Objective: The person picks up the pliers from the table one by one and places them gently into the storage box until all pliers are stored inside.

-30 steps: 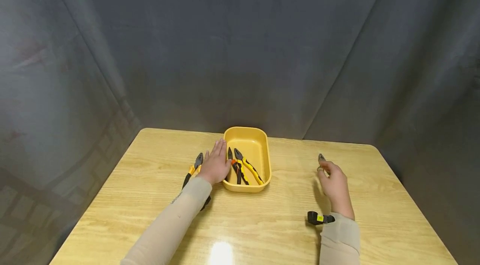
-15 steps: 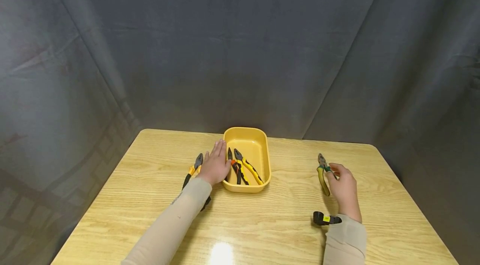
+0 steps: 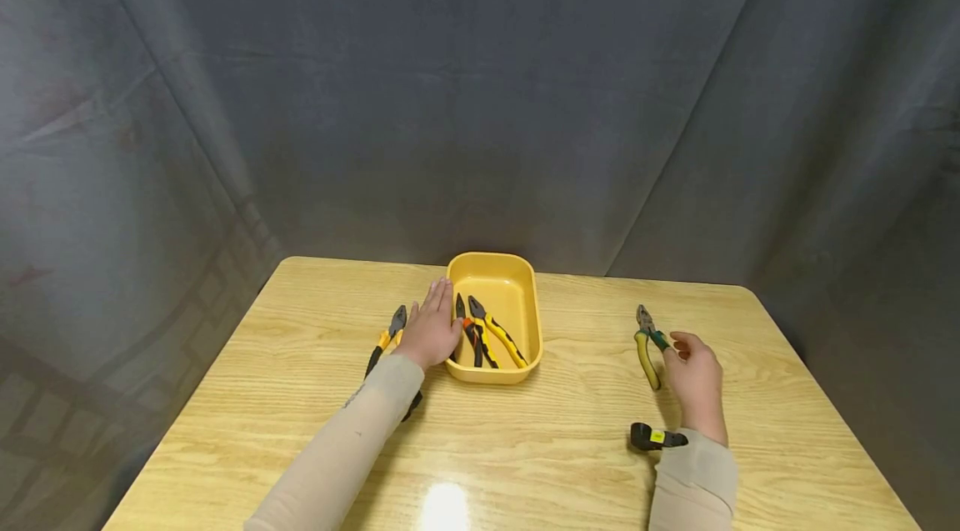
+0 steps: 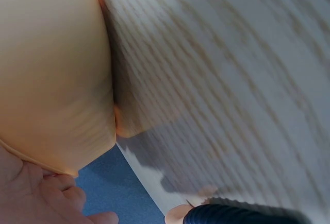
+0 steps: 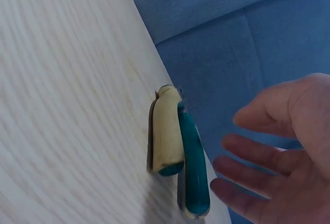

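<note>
My left hand (image 3: 429, 333) lies against the left wall of a yellow tray (image 3: 534, 318), its fingers straight along the rim. In the left wrist view, this hand (image 4: 38, 195) touches the tray's wall (image 4: 54, 80). Inside the tray are orange-and-black pliers (image 3: 470, 335) and yellow-and-black pliers (image 3: 497, 334). On the right of the table lie green-and-yellow pliers (image 3: 647, 352), handles spread. My right hand (image 3: 693, 377) is just right of their green handle. The right wrist view has the hand (image 5: 278, 162) with loose fingers, apart from the pliers (image 5: 193, 162).
Pliers with orange-and-black handles (image 3: 385, 341) lie left of the tray, partly hidden by my left arm. A wooden table (image 3: 570, 423) carries everything, with grey cloth (image 3: 487, 97) hanging behind its far edge. A black wrist camera (image 3: 647, 437) sits at my right wrist.
My right hand has let go of the green-and-yellow pliers and drawn back to the right, leaving them on the table. The left hand has stayed put on the tray.
</note>
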Tool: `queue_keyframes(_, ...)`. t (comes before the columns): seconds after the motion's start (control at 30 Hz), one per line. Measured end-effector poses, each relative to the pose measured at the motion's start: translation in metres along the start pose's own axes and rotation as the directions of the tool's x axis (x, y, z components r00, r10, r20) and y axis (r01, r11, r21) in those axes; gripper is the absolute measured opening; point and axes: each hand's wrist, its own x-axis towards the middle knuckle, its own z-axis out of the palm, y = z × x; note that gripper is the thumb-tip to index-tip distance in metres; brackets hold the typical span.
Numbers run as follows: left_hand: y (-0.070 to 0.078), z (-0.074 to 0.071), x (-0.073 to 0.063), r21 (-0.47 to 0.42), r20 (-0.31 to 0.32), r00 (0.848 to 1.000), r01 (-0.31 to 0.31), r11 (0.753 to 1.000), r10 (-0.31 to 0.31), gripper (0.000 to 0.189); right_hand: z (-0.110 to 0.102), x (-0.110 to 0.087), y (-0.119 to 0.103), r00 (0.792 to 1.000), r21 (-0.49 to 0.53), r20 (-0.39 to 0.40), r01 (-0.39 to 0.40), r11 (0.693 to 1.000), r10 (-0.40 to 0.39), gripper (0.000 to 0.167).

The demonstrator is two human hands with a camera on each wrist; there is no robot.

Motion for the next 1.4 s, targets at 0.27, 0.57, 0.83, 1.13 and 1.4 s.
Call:
queue_keyframes(0.27, 0.000, 0.000, 0.000, -0.012, -0.009, 1.000, 0.001, 1.000, -0.001, 0.070, 0.003, 0.002, 0.008, 0.999, -0.013, 0.024, -0.044, 0.999, 0.044, 0.043)
queue_keyframes(0.57, 0.001, -0.001, -0.001, -0.009, 0.003, 1.000, 0.006, 1.000, -0.006, 0.070, 0.007, 0.004, 0.012, 0.996, 0.008, 0.030, -0.082, 0.997, 0.082, 0.048)
queue_keyframes(0.83, 0.001, -0.002, -0.002, -0.017, 0.002, 1.000, 0.006, 1.000, -0.006, 0.070, 0.010, 0.005, 0.018, 0.991, -0.004, 0.061, -0.122, 0.993, 0.122, 0.054)
queue_keyframes(1.13, 0.002, -0.002, -0.001, -0.014, -0.002, 1.000, 0.010, 1.000, -0.010, 0.070, 0.010, 0.003, 0.016, 0.991, -0.023, 0.033, -0.131, 0.991, 0.131, 0.049)
queue_keyframes(1.4, 0.003, -0.003, -0.002, -0.013, -0.005, 1.000, 0.011, 1.000, -0.011, 0.070, 0.010, 0.001, 0.015, 0.991, -0.025, -0.012, -0.135, 0.991, 0.135, 0.043)
